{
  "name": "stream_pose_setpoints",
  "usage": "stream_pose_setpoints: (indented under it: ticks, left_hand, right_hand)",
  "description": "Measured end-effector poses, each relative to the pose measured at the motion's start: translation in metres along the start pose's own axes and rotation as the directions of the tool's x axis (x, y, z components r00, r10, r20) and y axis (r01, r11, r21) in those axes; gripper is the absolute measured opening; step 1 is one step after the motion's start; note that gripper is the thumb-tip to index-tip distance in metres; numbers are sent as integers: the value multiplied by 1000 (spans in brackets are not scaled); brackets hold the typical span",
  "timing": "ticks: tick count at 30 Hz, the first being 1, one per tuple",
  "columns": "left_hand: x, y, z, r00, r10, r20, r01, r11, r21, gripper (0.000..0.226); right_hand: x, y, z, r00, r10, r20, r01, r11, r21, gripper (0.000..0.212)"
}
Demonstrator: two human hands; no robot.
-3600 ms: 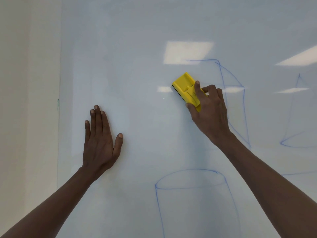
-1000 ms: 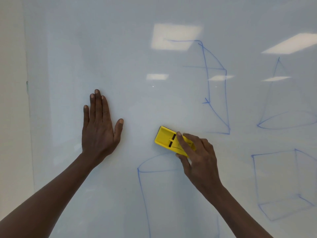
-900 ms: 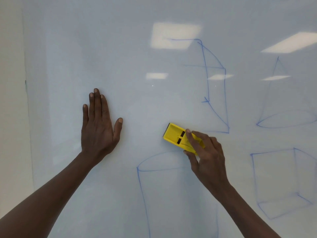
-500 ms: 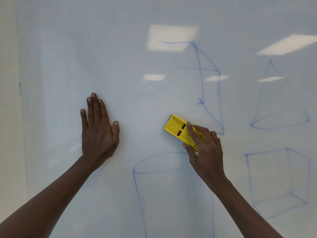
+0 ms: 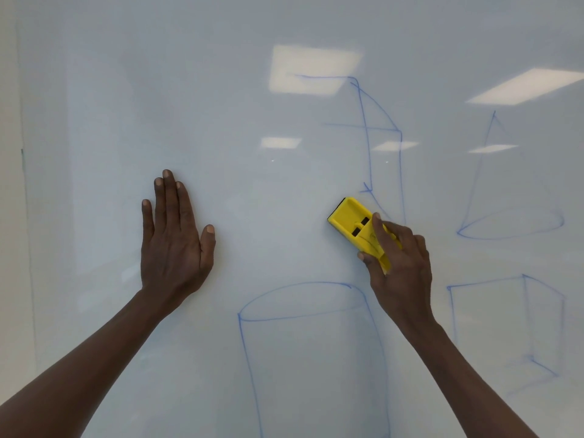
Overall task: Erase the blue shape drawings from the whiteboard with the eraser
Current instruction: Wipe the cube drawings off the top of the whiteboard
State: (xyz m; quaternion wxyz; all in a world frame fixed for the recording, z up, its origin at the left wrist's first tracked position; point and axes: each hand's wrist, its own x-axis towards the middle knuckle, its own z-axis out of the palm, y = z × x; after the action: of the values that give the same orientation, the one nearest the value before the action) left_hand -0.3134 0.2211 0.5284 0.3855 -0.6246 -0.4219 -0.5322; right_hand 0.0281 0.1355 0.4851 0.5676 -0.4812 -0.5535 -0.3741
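The right hand (image 5: 400, 267) is gripping the yellow eraser (image 5: 357, 225), with the forefinger lying along its back, the thumb curling against its lower edge and the other fingers wrapping its far side. The eraser is lying tilted against the whiteboard (image 5: 252, 105), its free end pointing up and to the left, and a dark strip, which looks like its pad, is showing along that upper-left edge where it is meeting the board. It is sitting just below and left of the lower end of a partly wiped blue box drawing (image 5: 384, 137), whose remaining lines are running up and to the right from beside the eraser. Just beneath the right hand, a blue cylinder drawing (image 5: 249, 352) is reaching down to the bottom edge of the view, its top oval lying close under the wrist. To the right of the hand, a blue cone drawing (image 5: 512, 222) is standing above a blue cube drawing (image 5: 531, 320). Well apart on the left, the left hand (image 5: 172, 245) is resting flat on a bare stretch of the board, fingers straight and pointing up, holding nothing. Bright ceiling light reflections (image 5: 313, 69) are glaring across the upper part of the board.
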Motion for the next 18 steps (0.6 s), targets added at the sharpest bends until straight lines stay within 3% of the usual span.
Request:
stream_pose_setpoints:
  ticks: [5,12,18]
  left_hand:
    - [0,0,0,1000,0,4,0,1000,4,77]
    - [-1,-1,0,1000,2,4,-2,1000,6,77]
    - [-1,0,0,1000,2,-3,-2,1000,-1,77]
  right_hand:
    - [-27,21,-9,1000,18,8,-18,1000,-1,61]
    - [16,24,-7,997,50,-64,-50,999,3,61]
    - [-6,21,-8,1000,28,-11,-28,1000,11,63]
